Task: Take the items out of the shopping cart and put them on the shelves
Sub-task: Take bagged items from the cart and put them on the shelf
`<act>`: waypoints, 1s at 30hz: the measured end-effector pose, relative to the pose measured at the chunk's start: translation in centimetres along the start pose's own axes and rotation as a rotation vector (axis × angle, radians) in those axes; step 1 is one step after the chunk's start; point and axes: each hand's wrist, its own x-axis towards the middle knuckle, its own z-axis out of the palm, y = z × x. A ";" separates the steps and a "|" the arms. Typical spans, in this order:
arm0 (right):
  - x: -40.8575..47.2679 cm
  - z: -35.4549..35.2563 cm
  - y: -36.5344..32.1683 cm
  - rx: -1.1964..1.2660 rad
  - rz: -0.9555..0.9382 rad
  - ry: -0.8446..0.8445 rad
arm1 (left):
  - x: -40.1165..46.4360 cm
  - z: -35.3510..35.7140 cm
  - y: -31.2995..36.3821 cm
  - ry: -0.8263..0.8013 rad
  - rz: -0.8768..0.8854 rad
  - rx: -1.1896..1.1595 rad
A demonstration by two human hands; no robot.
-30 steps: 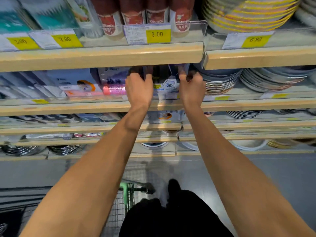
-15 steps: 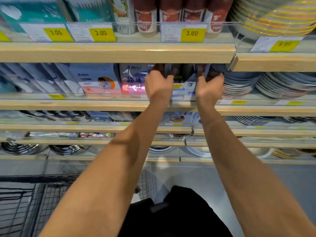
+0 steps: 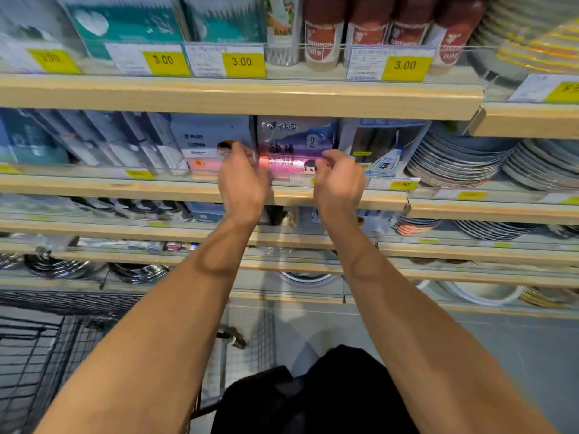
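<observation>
While both arms reach up to the second wooden shelf (image 3: 200,191), the hands sit at the two lower corners of a flat purple and pink plastic pack (image 3: 296,148) that stands upright among the other goods. The left hand (image 3: 242,180) has its fingers at the left edge of this pack, and the right hand (image 3: 340,177) has curled fingers at the right edge. It looks as if each grip pinches a corner of the pack, but the fingertips are partly hidden and a little blurred, so I cannot tell for sure if they hold it or only touch it.

The pack is already inside the shelf, behind the clear front rail, between a pale blue and white pack (image 3: 210,142) on its left and a boxed item with a white and blue label (image 3: 383,148) on its right. Stacks of grey plates (image 3: 454,161) lie further to the right.

As I judge it, this one item is nearly placed; only a last straightening and letting go remain. The black wire shopping cart (image 3: 47,346) is at the lower left, and only a part of it is in view. No goods can be made out in that part, so I cannot say how many items are left to take out.
</observation>
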 end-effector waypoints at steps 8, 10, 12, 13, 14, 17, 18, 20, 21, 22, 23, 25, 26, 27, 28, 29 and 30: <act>1.1 1.1 -1.2 -0.315 -0.025 -0.276 | 2.1 0.4 1.3 -0.151 0.144 0.291; 1.2 1.4 -0.9 -0.302 -0.031 -0.276 | 1.9 0.9 1.5 -0.190 0.149 0.321; 1.4 1.2 -0.6 -0.266 -0.053 -0.250 | 1.4 0.9 1.7 -0.200 0.167 0.284; 1.3 1.1 -0.5 -0.249 -0.068 -0.228 | 1.0 0.8 1.7 -0.189 0.189 0.241; 1.2 1.0 -0.5 -0.226 -0.083 -0.204 | 0.8 0.5 1.4 -0.158 0.211 0.178; 0.4 1.3 -1.3 -0.120 -0.126 -0.169 | -0.1 -0.5 0.5 -0.035 0.166 -0.045; -0.1 1.6 -1.8 -0.075 -0.151 -0.175 | -0.4 -0.8 -0.1 0.016 0.111 -0.130; -1.2 2.3 -2.7 0.018 -0.184 -0.208 | -0.7 -1.3 -1.3 0.142 -0.028 -0.292; -1.7 2.6 -3.2 0.063 -0.195 -0.248 | -0.7 -1.8 -2.1 0.209 -0.102 -0.350; -2.2 3.0 -3.6 0.097 -0.209 -0.304 | -0.6 -2.3 -2.9 0.265 -0.168 -0.384; -2.7 3.5 -4.3 0.111 -0.223 -0.374 | -0.4 -3.2 -3.8 0.301 -0.217 -0.390; -3.1 4.3 -5.3 0.086 -0.244 -0.494 | 0.4 -4.4 -5.0 0.254 -0.250 -0.335; -3.1 4.9 -5.7 0.061 -0.260 -0.533 | 0.9 -4.9 -5.6 0.180 -0.245 -0.286; -3.2 5.3 -6.1 0.028 -0.269 -0.558 | 1.4 -5.3 -6.0 0.083 -0.226 -0.237; -3.1 5.5 -6.5 0.000 -0.273 -0.571 | 1.9 -5.6 -6.3 -0.026 -0.190 -0.209; -3.2 5.9 -6.9 -0.020 -0.270 -0.576 | 2.6 -5.9 -6.7 -0.137 -0.149 -0.200; -3.3 6.1 -7.2 -0.034 -0.270 -0.579 | 3.3 -6.0 -7.0 -0.233 -0.112 -0.194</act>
